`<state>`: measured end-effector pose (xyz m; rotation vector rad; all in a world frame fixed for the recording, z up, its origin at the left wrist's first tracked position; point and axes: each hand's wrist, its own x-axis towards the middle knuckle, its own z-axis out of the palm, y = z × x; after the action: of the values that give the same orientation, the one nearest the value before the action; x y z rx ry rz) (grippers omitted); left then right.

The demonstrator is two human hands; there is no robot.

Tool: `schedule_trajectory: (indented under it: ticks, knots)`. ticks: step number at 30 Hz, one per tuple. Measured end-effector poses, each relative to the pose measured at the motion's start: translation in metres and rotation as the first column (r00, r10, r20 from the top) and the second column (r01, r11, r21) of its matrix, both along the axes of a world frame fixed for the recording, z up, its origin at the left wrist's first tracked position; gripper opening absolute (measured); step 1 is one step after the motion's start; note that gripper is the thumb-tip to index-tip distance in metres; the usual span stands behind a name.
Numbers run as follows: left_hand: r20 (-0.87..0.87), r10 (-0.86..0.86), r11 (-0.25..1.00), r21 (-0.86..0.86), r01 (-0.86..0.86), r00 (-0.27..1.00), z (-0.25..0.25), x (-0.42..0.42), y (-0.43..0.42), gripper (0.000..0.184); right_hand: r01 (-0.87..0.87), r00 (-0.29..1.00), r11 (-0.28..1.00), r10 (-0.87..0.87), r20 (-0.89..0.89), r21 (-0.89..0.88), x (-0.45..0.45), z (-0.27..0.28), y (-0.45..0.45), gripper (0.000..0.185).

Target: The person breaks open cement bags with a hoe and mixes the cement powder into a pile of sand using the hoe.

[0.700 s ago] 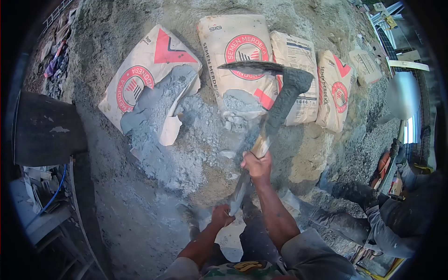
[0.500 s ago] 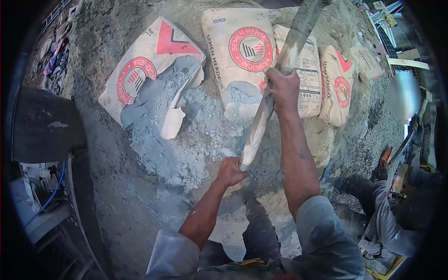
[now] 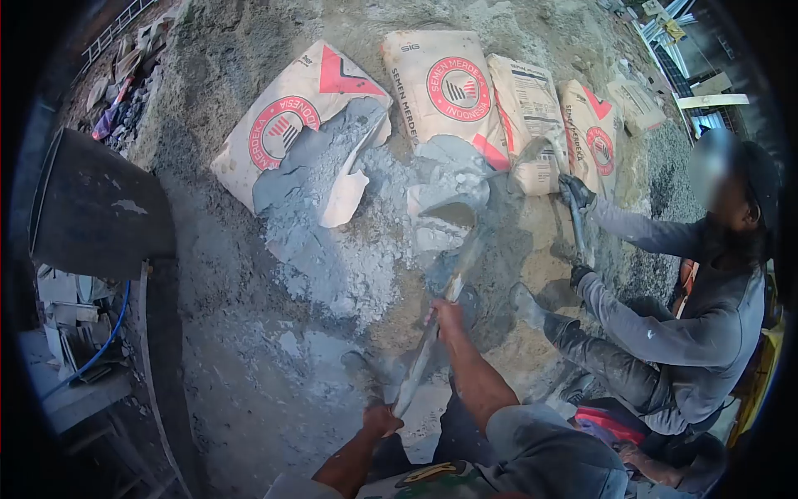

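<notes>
My left hand (image 3: 383,419) is closed around the lower end of a shovel's pale wooden handle (image 3: 416,366). Farther up, my right hand (image 3: 446,317) grips the same shaft. The shovel's dusty blade (image 3: 450,214) rests at the torn lower end of the middle cement bag (image 3: 440,83), where grey powder spills out. Left of it lies another ripped cement bag (image 3: 274,137), tilted, with a heap of loose grey cement (image 3: 341,258) below its opening. Powder partly hides the blade's edge.
At the right, a co-worker (image 3: 690,333) with gloved hands holds another tool by its shaft (image 3: 578,224), near two more cement bags (image 3: 532,108) (image 3: 592,133). A dark drum (image 3: 104,208) stands left beside a board (image 3: 162,366). A blue hose (image 3: 104,345) hangs below the drum.
Both hands and the shovel have swung down from a raised position, the blade now at the middle bag. That bag is torn wider. The co-worker has leaned in from the right.
</notes>
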<state>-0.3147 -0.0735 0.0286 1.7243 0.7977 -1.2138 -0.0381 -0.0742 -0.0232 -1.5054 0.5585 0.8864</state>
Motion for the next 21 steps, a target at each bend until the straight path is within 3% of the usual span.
schedule_trajectory:
  ticks: [3,5,8,11,14,17,21]
  knots:
    - [0.224,0.008,0.986,0.161,-0.045,0.975,-0.007,-0.053,0.008,0.040,0.080,0.997,0.988,-0.078,-0.017,0.129,-0.035,0.034,0.009,0.004]
    - [0.258,0.012,0.985,0.161,-0.056,0.966,0.005,-0.049,0.027,0.038,0.049,0.994,0.981,-0.066,0.086,0.185,-0.035,0.056,0.023,0.005]
    - [0.364,0.065,0.972,0.186,-0.141,0.929,0.026,-0.009,0.046,0.034,0.003,0.977,0.944,-0.073,0.199,0.330,-0.002,0.109,0.052,0.018]
    - [0.480,0.149,0.964,0.124,-0.235,0.865,0.043,0.061,0.057,0.032,-0.097,0.939,0.936,-0.027,0.344,0.338,0.048,0.167,0.078,0.022]
    - [0.602,0.226,0.961,-0.010,-0.276,0.766,0.035,0.136,0.054,0.034,-0.238,0.843,0.934,0.062,0.535,0.267,0.105,0.209,0.093,0.026]
    - [0.616,0.367,0.928,-0.191,-0.320,0.697,0.028,0.204,0.046,0.033,-0.331,0.791,0.907,0.117,0.600,0.260,0.158,0.227,0.105,0.031]
    - [0.426,0.630,0.743,-0.573,-0.345,0.650,0.022,0.290,0.030,0.019,-0.253,0.668,0.967,0.206,0.715,-0.043,0.229,0.237,0.117,0.027]
